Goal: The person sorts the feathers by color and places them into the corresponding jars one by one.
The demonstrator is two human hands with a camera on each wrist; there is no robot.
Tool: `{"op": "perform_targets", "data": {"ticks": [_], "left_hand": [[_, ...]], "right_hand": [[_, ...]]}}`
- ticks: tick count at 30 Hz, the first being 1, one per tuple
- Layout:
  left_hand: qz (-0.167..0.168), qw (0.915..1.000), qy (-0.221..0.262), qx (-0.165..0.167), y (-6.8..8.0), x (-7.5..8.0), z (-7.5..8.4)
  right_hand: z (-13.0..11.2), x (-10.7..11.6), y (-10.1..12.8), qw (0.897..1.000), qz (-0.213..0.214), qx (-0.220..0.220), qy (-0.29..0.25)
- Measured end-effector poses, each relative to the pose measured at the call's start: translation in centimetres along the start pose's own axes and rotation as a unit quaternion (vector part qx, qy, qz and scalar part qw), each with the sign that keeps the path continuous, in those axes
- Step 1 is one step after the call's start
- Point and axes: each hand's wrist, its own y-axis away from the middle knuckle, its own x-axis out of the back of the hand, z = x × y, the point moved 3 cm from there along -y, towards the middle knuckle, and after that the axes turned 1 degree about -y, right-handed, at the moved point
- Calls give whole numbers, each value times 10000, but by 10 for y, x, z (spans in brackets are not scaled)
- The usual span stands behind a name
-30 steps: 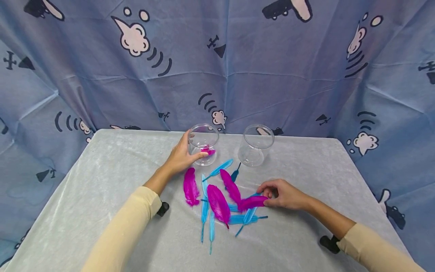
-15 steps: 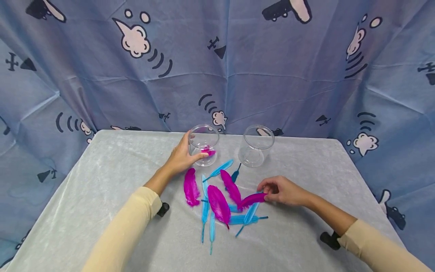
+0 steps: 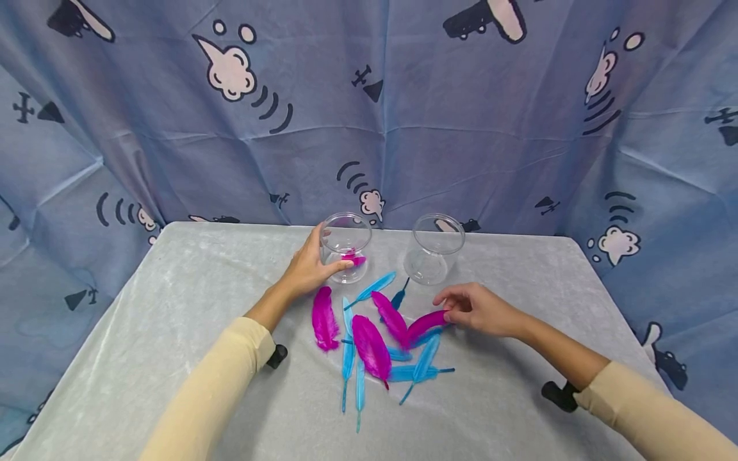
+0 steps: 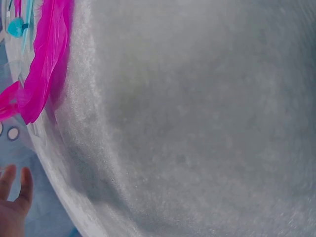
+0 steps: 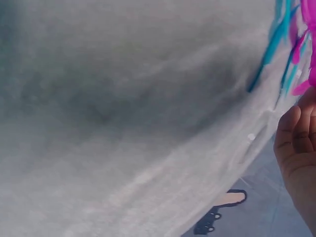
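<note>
In the head view, my left hand point(image 3: 307, 264) holds the left clear plastic cup point(image 3: 360, 244), thumb across its front and fingers round its far left side. A pink feather point(image 3: 358, 260) lies inside that cup. Between thumb and fingertips, my right hand point(image 3: 481, 312) pinches one end of another pink feather point(image 3: 425, 325), raised slightly, its other end over the pile. Loose on the cloth are three pink feathers, the largest pink one point(image 3: 371, 349) in the middle, among several blue feathers point(image 3: 423, 365). The right wrist view shows my right hand's curled fingers point(image 5: 287, 129) below pink.
A second clear cup point(image 3: 428, 261) stands upright to the right of the held one. Grey cloth covers the table point(image 3: 190, 307). Behind its far edge hangs a blue patterned curtain point(image 3: 323, 83).
My right hand has risen and moved slightly away from me, drawing the pinched pink feather's end up with it. The left hand stays on the cup.
</note>
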Motion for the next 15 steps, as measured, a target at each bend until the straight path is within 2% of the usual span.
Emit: {"op": "perform_targets", "data": {"ticks": [6,15], "left_hand": [[-29,10000,17,34,1,-1,1],[-19,10000,-31,68,1,0,0]], "right_hand": [[-19,11,-4,9998,102,-58,131],[-54,32,-20,9978,366,230,495]]}}
